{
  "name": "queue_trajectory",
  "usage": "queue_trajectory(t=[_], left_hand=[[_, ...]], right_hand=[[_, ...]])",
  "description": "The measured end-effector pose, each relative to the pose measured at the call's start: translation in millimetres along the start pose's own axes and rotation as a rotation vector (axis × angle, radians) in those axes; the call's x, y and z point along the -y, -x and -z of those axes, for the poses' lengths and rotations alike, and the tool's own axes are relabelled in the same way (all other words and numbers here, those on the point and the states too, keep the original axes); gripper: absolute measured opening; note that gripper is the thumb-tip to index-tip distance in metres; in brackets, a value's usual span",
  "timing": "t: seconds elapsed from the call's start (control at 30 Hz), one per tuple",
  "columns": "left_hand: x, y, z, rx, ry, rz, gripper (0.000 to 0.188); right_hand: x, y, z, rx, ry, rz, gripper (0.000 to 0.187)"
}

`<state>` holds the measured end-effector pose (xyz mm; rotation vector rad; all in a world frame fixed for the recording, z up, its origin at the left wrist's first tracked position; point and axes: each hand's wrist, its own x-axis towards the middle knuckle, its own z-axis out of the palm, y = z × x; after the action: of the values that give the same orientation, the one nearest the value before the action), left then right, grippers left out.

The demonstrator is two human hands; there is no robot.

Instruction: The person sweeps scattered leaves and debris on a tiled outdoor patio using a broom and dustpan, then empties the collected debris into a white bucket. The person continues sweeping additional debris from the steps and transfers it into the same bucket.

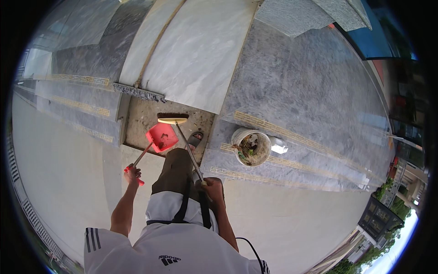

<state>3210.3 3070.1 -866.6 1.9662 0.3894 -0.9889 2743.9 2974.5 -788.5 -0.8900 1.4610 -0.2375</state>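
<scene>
My left hand (pixel 132 174) is closed around the handle of a red dustpan (pixel 162 137), whose pan rests low over a rough dirt patch (pixel 142 114) with a little debris inside. In my right hand (pixel 213 188) is the pole of a broom (pixel 172 118); its head, yellowish with dark bristles, sits just beyond the dustpan's far edge. The two heads lie close together, and I cannot tell whether they touch. My sandalled foot (pixel 195 138) stands on the dirt patch to the right of the dustpan.
A white bucket (pixel 254 149) holding leaves and litter stands on grey tiled steps to the right, a white container (pixel 278 145) beside it. Ahead, a mop (pixel 139 92) lies on a pale stone slab (pixel 196 50). Patterned step edges run along both sides.
</scene>
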Motion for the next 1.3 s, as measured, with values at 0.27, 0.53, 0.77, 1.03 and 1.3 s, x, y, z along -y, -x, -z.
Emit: queue_trajectory(t=[0.27,0.53,0.77,1.03,1.3], left_hand=[[2.0,-2.5,8.5,-0.003,-0.038,0.033,0.047],[-6.9,4.3,1.7,-0.043,-0.001,-0.004,0.038],[-4.9,-1.7,6.0,-0.069,0.001,0.057,0.039],[-2.2,-12.2,13.3,-0.018,0.023,0.011,0.042],[-5.4,-11.2,11.2,-0.031,0.008,-0.002,0.04]], right_hand=[[12.1,-47.2,26.9,-0.112,-0.224,-0.158,0.043],[-17.6,-17.2,0.4,-0.306,0.174,0.044,0.044],[-34.8,14.1,14.4,-0.273,0.211,-0.027,0.047],[-19.0,11.4,-2.0,-0.203,0.178,0.069,0.05],[19.7,-47.9,29.1,-0.201,0.111,-0.072,0.052]])
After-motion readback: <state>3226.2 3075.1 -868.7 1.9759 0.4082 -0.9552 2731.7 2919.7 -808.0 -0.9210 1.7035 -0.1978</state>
